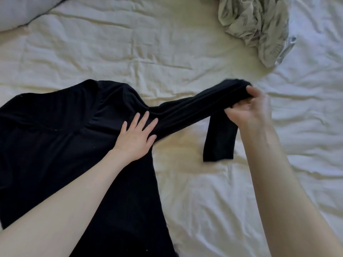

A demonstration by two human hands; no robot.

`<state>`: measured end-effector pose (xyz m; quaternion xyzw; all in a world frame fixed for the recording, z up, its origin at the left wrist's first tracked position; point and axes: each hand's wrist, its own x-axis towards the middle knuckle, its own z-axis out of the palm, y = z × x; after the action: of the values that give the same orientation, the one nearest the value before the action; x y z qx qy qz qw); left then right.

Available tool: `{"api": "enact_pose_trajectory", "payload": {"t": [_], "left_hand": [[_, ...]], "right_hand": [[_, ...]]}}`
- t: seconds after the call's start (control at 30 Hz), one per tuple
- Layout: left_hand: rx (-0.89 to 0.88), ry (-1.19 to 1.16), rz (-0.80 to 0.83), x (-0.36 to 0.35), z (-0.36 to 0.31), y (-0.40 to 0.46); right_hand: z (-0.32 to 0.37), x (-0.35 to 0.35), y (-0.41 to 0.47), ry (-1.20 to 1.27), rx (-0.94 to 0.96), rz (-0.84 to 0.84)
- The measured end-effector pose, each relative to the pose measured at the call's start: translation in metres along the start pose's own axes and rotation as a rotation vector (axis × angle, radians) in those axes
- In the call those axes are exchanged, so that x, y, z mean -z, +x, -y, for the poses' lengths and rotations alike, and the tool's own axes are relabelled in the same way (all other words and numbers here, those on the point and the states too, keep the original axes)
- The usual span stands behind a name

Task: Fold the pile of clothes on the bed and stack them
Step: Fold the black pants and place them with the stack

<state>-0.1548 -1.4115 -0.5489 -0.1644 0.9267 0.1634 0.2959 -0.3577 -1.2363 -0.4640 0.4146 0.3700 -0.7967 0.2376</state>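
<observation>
Black top (55,138) under flat left hand (136,135), right hand (246,110) gripping sleeve (194,110)

Your right hand (247,108) is motion-blurred; the black top (55,136) runs off the left and near edges, the pillow (20,10) off the far-left corner.

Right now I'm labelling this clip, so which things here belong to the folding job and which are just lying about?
Part of the job:
black long-sleeved top
its sleeve, gripped by right hand
left hand, pressing the top flat
crumpled grey-green garment, waiting

Just lying about:
pillow
white bedsheet
</observation>
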Motion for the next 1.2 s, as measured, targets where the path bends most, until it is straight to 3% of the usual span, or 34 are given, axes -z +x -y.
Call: {"api": "enact_pose_trajectory", "payload": {"t": [0.13, 0.27, 0.37, 0.43, 0.53, 0.63, 0.8, 0.87, 0.93, 1.0, 1.1, 1.2], "left_hand": [[-0.002, -0.06, -0.002, -0.004, -0.001, -0.005], [-0.042, -0.141, -0.03, -0.009, -0.007, -0.009], [-0.067, -0.245, -0.025, -0.012, -0.008, -0.013], [-0.04, -0.461, -0.023, -0.009, -0.009, -0.017], [0.123, -0.854, -0.087, 0.0, -0.007, -0.03], [0.283, -1.199, -0.15, 0.009, 0.0, -0.052], [0.415, -1.809, -0.249, 0.022, 0.027, -0.095], [0.477, -1.936, -0.326, 0.02, 0.046, -0.112], [0.628, -1.877, -0.366, 0.009, 0.059, -0.129], [0.763, -1.629, -0.335, -0.007, 0.066, -0.139], [0.711, -1.158, -0.333, -0.025, 0.066, -0.136], [0.453, -0.7, -0.475, -0.027, 0.053, -0.115]], "right_hand": [[0.008, 0.016, -0.013, 0.155, 0.078, 0.116], [0.002, 0.06, -0.018, 0.281, -0.066, -0.041], [-0.003, 0.08, -0.017, 0.228, -0.126, -0.164], [-0.008, 0.079, -0.015, 0.039, -0.001, -0.219], [-0.022, 0.055, -0.019, -0.276, 0.377, -0.268], [-0.056, 0.026, -0.042, -0.584, 0.654, -0.059], [-0.154, 0.032, -0.097, -1.233, 1.042, 0.58], [-0.19, 0.052, -0.101, -1.543, 1.042, 0.859], [-0.213, 0.078, -0.099, -1.872, 0.754, 1.016], [-0.221, 0.098, -0.096, -1.978, 0.533, 0.994], [-0.215, 0.108, -0.086, -1.95, 0.788, 0.84], [-0.197, 0.105, -0.061, -2.098, 0.98, 0.666]]}}
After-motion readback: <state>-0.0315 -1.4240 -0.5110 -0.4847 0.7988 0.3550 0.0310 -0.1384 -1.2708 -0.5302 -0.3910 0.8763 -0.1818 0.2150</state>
